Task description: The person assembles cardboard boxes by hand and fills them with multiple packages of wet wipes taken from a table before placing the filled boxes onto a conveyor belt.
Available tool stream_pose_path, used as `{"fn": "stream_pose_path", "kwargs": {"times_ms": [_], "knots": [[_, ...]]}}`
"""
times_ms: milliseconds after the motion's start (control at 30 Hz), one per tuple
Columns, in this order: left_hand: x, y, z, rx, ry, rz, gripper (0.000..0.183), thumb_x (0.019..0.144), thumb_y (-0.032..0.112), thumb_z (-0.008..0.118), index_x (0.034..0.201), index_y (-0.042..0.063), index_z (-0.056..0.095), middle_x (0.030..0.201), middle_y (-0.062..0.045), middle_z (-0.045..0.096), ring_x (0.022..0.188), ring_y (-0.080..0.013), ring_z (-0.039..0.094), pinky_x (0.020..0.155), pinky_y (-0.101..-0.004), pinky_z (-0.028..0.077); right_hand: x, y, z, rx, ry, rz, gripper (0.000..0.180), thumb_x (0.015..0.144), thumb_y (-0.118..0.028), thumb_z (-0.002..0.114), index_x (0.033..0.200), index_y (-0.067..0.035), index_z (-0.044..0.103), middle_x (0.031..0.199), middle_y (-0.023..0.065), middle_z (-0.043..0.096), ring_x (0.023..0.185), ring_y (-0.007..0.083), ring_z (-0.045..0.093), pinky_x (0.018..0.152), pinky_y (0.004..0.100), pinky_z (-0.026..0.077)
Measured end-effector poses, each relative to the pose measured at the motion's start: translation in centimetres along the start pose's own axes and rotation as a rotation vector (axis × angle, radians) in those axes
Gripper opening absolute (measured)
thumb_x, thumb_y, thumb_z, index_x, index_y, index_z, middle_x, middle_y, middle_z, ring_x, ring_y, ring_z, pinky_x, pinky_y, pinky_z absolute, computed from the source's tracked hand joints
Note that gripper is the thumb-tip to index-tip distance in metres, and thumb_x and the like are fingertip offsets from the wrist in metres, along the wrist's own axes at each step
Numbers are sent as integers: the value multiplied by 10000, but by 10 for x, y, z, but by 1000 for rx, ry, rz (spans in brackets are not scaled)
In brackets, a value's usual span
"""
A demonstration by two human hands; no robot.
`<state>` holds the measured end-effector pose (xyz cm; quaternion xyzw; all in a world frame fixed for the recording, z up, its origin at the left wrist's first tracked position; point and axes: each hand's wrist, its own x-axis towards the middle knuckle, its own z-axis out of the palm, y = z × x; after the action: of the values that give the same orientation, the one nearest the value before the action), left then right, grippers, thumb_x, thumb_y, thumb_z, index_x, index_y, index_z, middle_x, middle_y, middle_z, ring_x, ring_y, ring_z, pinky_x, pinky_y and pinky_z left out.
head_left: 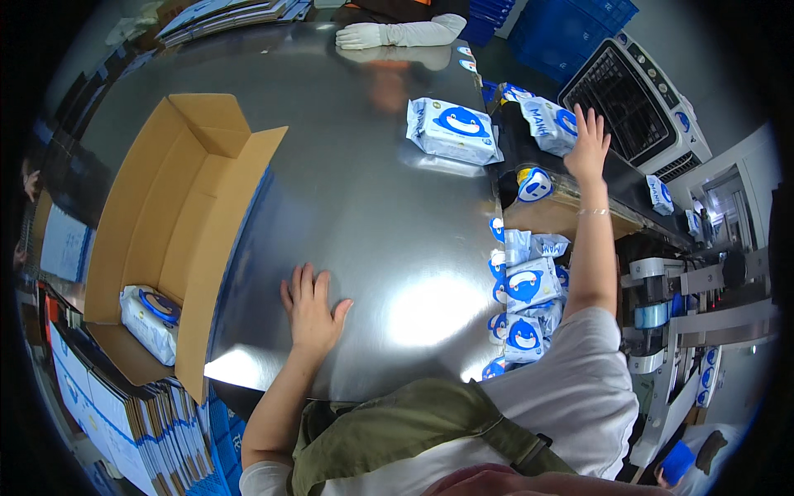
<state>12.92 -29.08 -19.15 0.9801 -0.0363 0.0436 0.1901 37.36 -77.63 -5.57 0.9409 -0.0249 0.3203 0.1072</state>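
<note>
My left hand (312, 310) rests on the steel tabletop (347, 229), fingers spread and holding nothing. Out to the right, my right hand (587, 149) reaches over the conveyor with fingers apart. It overlaps the edge of a wet-wipes pack (546, 126) on the belt; whether it touches the pack I cannot tell. A second wipes pack (456, 131) lies flat on the table near its right edge. At the left stands an open cardboard carton (167, 204), with one wipes pack (152, 322) inside at its near end.
The black conveyor belt (629, 183) carries a further pack (659, 194). More packs (530, 285) are heaped below the table's right edge. Flattened cartons (142, 428) stand at lower left. Across the table rests a co-worker's gloved hand (360, 36). An air cooler (626, 99) stands behind the belt.
</note>
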Motion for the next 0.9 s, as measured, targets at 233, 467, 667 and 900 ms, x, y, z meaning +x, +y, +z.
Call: {"fn": "stream_pose_path", "kwargs": {"times_ms": [233, 467, 667, 900], "knots": [[-1, -3, 0, -55, 22, -24, 563, 818, 356, 691, 1253, 68, 481, 1381, -200, 397, 1344, -371, 307, 1108, -593, 191, 81, -63, 26, 244, -416, -161, 994, 429, -32, 842, 1343, -228, 503, 1354, 95, 526, 1277, 326, 473, 1111, 507, 316], [0, -4, 2, -106, 96, -24, 532, 782, 286, 713, 1221, 55, 523, 1355, -196, 435, 1315, -389, 349, 1102, -566, 208, 81, -183, 24, 698, -566, -139, 858, 436, -79, 777, 1273, -173, 612, 1248, 159, 621, 1134, 343, 587, 987, 355, 455], [-13, -9, 2, -284, 144, -6, 614, 752, 259, 758, 1239, 7, 481, 1361, -210, 423, 1301, -389, 364, 1107, -540, 235, -51, -226, -91, 685, -467, -508, 891, 511, -146, 801, 1351, -87, 508, 1288, 247, 531, 1191, 401, 524, 1011, 415, 432], [-133, 11, 22, -551, 322, -266, 992, 571, 263, 888, 1318, -70, 325, 1290, -281, 417, 1179, -448, 427, 1008, -502, 346, -211, -258, -208, 769, -489, -665, 1084, 421, -199, 911, 1392, -116, 438, 1406, 221, 427, 1230, 426, 483, 1015, 456, 433]]}}
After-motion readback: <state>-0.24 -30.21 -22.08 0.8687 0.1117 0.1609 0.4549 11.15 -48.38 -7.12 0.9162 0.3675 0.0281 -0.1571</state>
